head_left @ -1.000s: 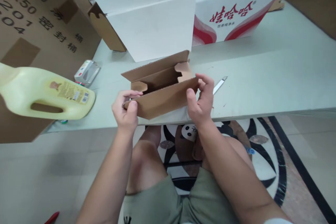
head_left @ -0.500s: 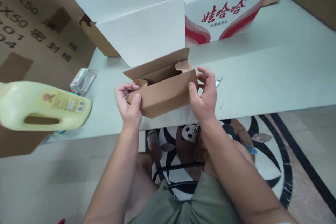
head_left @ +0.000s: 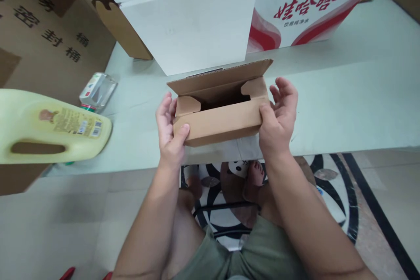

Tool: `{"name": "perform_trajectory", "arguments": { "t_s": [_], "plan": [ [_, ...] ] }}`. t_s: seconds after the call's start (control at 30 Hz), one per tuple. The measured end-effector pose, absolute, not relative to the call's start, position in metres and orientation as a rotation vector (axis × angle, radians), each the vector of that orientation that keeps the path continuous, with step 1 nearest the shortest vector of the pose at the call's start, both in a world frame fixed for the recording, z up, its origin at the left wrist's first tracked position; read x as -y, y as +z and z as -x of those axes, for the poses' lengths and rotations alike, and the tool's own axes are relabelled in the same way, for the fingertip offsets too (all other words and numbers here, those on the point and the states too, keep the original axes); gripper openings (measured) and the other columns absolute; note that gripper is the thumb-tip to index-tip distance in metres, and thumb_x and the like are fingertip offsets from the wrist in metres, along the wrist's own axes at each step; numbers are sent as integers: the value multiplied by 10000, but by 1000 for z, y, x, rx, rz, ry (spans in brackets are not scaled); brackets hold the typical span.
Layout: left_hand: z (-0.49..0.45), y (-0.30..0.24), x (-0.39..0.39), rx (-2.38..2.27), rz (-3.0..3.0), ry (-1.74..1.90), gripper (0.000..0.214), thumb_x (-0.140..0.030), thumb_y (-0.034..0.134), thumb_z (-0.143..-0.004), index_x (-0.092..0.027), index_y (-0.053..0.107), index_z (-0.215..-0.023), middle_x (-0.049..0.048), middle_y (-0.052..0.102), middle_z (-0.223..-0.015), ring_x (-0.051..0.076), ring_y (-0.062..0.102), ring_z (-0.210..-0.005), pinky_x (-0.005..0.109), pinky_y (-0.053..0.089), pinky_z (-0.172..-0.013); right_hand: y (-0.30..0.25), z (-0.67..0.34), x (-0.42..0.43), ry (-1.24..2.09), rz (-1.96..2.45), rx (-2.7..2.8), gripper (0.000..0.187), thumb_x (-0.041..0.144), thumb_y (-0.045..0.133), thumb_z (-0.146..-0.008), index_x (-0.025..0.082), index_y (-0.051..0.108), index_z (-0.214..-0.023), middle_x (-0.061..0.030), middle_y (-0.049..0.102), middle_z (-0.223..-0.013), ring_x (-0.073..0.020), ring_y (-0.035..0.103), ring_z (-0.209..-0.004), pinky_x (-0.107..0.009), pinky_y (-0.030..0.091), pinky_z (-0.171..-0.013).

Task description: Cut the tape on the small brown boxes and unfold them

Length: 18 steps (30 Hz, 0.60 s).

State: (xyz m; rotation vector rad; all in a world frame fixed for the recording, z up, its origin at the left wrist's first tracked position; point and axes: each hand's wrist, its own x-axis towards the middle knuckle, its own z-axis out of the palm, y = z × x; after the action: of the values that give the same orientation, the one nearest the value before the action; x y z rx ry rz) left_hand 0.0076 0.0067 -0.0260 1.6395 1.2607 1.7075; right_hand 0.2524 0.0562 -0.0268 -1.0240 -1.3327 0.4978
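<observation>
A small brown cardboard box [head_left: 220, 123] stands open at the near edge of the pale green table [head_left: 344, 96], its lid flap raised at the back and two side tabs folded inward. My left hand [head_left: 169, 131] clasps the box's left end, thumb on the front wall and fingers round the side. My right hand [head_left: 278, 118] grips the right end, thumb on the front wall, fingers curled behind the corner. The inside of the box looks dark and I see nothing in it.
A pale yellow jug [head_left: 49, 127] with a handle lies at the left. A small clear plastic bottle [head_left: 97, 91] lies beside a big brown carton [head_left: 39, 30]. A white carton [head_left: 187, 22] and a red-and-white printed carton [head_left: 311, 4] stand behind the box.
The box has been turned square to me and shifted a little right. Both hands slid to its ends. The small blade on the table to the right is no longer in sight.
</observation>
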Motion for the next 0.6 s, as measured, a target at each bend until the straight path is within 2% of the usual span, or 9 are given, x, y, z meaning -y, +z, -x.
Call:
{"name": "perform_trajectory", "arguments": {
  "t_s": [0.1, 0.2, 0.33, 0.4, 0.47, 0.53, 0.6],
  "plan": [
    [-2, -21, -2, -1227, -1696, 1654, 825, -626, 768, -835, -500, 367, -1545, -23, 280, -1743, 375, 305, -1604, 600, 270, -1320, -26, -255, -54, 588, 966, 1416, 583, 301, 411, -972, 371, 328, -1546, -77, 469, -1599, -310, 433, -1549, -594, 482, -1162],
    [4, -15, 3, -1178, -1757, 1629, 964, -639, 801, -790, -565, 244, -1573, -23, 244, -1757, 383, 333, -1586, 629, 323, -1282, -22, -257, -45, 675, 961, 1450, 648, 264, 386, -947, 366, 264, -1575, -82, 537, -1565, -316, 477, -1523, -617, 480, -1163],
    [10, -9, 7, -1219, -1756, 1561, 1055, -723, 785, -745, -556, 183, -1595, 25, 328, -1713, 392, 415, -1523, 629, 394, -1223, -23, -256, -32, 706, 936, 1432, 635, 274, 389, -934, 340, 294, -1558, -107, 578, -1516, -332, 542, -1461, -616, 505, -1131],
    [11, -8, 8, -1284, -1762, 1536, 1048, -767, 754, -730, -499, 233, -1599, 64, 416, -1643, 406, 457, -1479, 631, 420, -1195, -26, -256, -30, 674, 906, 1408, 623, 299, 406, -939, 341, 312, -1554, -106, 548, -1535, -334, 524, -1475, -611, 500, -1138],
    [10, -7, 8, -1368, -1796, 1534, 956, -760, 729, -736, -431, 370, -1558, 79, 499, -1550, 405, 493, -1435, 624, 426, -1191, -29, -255, -31, 623, 903, 1385, 635, 330, 421, -946, 353, 308, -1571, -93, 468, -1596, -331, 500, -1494, -599, 491, -1154],
    [8, -6, 8, -1448, -1843, 1545, 732, -695, 702, -765, -368, 579, -1409, 69, 574, -1440, 388, 528, -1392, 600, 429, -1201, -30, -253, -32, 603, 930, 1369, 643, 356, 416, -958, 367, 304, -1591, -75, 395, -1646, -322, 488, -1502, -588, 476, -1178],
    [6, -5, 6, -1492, -1860, 1574, 486, -584, 684, -788, -327, 723, -1198, 56, 624, -1347, 368, 558, -1355, 575, 427, -1214, -28, -251, -32, 628, 959, 1365, 593, 370, 407, -971, 363, 388, -1564, -63, 402, -1647, -313, 467, -1520, -582, 440, -1219]
  ]
}}
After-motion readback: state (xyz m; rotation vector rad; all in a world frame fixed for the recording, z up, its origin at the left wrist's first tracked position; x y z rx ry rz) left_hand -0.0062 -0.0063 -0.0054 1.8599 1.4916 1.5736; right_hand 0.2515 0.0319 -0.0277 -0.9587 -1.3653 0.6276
